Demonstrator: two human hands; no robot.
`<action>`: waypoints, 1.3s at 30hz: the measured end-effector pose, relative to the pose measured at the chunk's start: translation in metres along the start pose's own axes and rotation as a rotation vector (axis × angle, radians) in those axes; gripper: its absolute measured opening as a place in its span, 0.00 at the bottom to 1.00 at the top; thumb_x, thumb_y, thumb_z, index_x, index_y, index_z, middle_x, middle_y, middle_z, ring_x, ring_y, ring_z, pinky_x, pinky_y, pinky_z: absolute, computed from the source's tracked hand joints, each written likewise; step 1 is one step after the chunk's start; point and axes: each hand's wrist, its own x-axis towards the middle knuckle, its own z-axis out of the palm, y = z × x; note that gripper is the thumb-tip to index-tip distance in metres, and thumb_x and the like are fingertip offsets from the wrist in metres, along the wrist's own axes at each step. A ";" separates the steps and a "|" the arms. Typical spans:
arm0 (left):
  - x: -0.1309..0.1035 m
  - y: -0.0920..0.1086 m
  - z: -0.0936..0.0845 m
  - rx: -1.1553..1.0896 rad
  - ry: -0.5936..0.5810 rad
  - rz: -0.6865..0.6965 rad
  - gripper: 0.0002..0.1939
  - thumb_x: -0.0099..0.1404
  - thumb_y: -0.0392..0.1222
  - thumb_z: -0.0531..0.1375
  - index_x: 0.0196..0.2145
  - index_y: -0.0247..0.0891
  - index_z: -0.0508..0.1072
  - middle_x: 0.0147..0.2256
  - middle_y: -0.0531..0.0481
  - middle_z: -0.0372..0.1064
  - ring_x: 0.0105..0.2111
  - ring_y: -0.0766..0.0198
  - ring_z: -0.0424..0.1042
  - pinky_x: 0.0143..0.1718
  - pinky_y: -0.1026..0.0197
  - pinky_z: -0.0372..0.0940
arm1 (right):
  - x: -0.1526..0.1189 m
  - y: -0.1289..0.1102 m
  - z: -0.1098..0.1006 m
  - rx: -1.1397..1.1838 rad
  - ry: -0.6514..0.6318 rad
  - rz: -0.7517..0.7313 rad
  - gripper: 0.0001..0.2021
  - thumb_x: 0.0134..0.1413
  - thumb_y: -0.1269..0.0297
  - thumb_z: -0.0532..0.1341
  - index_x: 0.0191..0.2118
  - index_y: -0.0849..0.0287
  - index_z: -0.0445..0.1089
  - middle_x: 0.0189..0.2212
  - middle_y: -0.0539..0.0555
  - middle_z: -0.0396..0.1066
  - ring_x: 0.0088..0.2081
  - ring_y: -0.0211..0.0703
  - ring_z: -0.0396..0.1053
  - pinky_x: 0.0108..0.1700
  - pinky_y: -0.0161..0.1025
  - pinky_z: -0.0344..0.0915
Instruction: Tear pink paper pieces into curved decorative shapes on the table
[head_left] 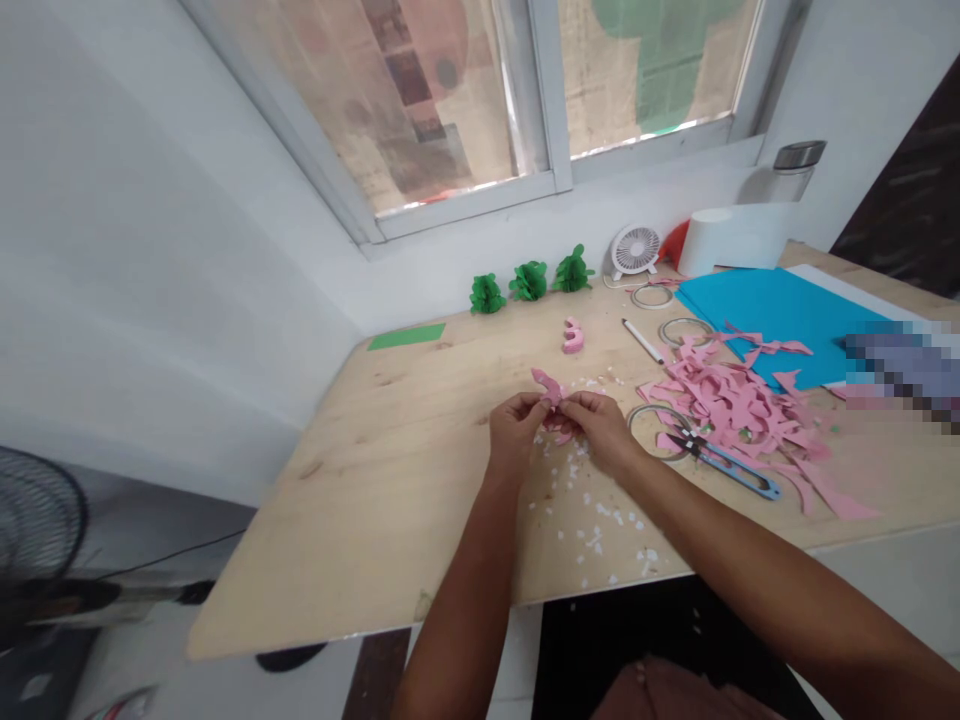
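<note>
Between both hands, over the middle of the table, is a pink curved cut-out [547, 381]; its upper end sticks up and its lower part is hidden by fingers. My left hand [516, 428] pinches it from the left with thumb and fingertips. From the other side my right hand [602, 428] pinches it too, fingers curled close to the left thumb. More pink shows just below the fingertips. Farther back on the wood lies another pink curved piece [573, 337]. Small white paper bits [598, 512] are scattered below and around my hands.
Right of my hands are a heap of pink scraps [739, 400], blue-handled thread snips [731, 468], wire rings [651, 296], a white pen [643, 341] and blue sheets [795, 310]. Along the wall stand green paper clusters [529, 281] and a small fan [635, 250]. A green strip [407, 337] lies back left.
</note>
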 end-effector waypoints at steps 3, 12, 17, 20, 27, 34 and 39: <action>0.000 0.000 0.000 0.013 -0.019 0.009 0.07 0.46 0.40 0.64 0.24 0.33 0.73 0.20 0.53 0.69 0.21 0.70 0.66 0.27 0.66 0.61 | 0.000 0.001 0.000 0.014 0.002 0.002 0.08 0.38 0.61 0.64 0.21 0.61 0.70 0.18 0.52 0.71 0.20 0.36 0.66 0.23 0.33 0.63; 0.000 0.000 0.001 0.080 -0.016 0.045 0.07 0.47 0.40 0.64 0.24 0.33 0.73 0.21 0.52 0.70 0.21 0.69 0.66 0.27 0.65 0.62 | 0.001 0.002 -0.001 0.048 0.036 0.002 0.05 0.35 0.65 0.64 0.21 0.61 0.70 0.17 0.51 0.71 0.19 0.36 0.66 0.22 0.33 0.63; 0.001 -0.002 0.000 0.057 -0.010 0.025 0.08 0.46 0.40 0.64 0.24 0.33 0.73 0.20 0.52 0.69 0.20 0.69 0.66 0.27 0.65 0.61 | 0.000 0.001 0.000 0.037 0.034 -0.003 0.05 0.35 0.65 0.63 0.20 0.61 0.69 0.18 0.51 0.71 0.21 0.38 0.67 0.23 0.34 0.64; 0.002 -0.003 -0.001 0.024 0.001 0.004 0.08 0.46 0.41 0.64 0.24 0.33 0.73 0.21 0.52 0.70 0.21 0.69 0.66 0.27 0.64 0.62 | -0.002 -0.001 0.002 0.006 0.025 -0.008 0.04 0.35 0.66 0.63 0.20 0.60 0.69 0.19 0.51 0.71 0.21 0.38 0.67 0.23 0.35 0.64; 0.004 -0.006 -0.006 -0.197 -0.008 -0.102 0.08 0.45 0.40 0.65 0.24 0.33 0.73 0.22 0.51 0.70 0.23 0.68 0.67 0.30 0.64 0.63 | -0.003 -0.006 -0.001 -0.072 0.080 -0.105 0.05 0.39 0.65 0.61 0.20 0.59 0.67 0.16 0.47 0.67 0.19 0.35 0.63 0.23 0.33 0.60; 0.004 -0.007 -0.009 -0.324 -0.040 -0.223 0.09 0.44 0.38 0.66 0.24 0.33 0.72 0.22 0.50 0.70 0.23 0.69 0.68 0.29 0.64 0.62 | 0.001 -0.007 -0.006 -0.155 0.265 -0.279 0.02 0.38 0.68 0.59 0.24 0.59 0.67 0.19 0.46 0.67 0.20 0.34 0.62 0.24 0.32 0.57; 0.004 -0.006 -0.009 -0.345 -0.043 -0.220 0.09 0.44 0.37 0.66 0.24 0.32 0.71 0.22 0.50 0.69 0.23 0.69 0.67 0.27 0.66 0.62 | 0.001 -0.006 -0.008 -0.231 0.232 -0.292 0.05 0.40 0.67 0.57 0.24 0.59 0.70 0.22 0.48 0.68 0.25 0.37 0.64 0.28 0.34 0.58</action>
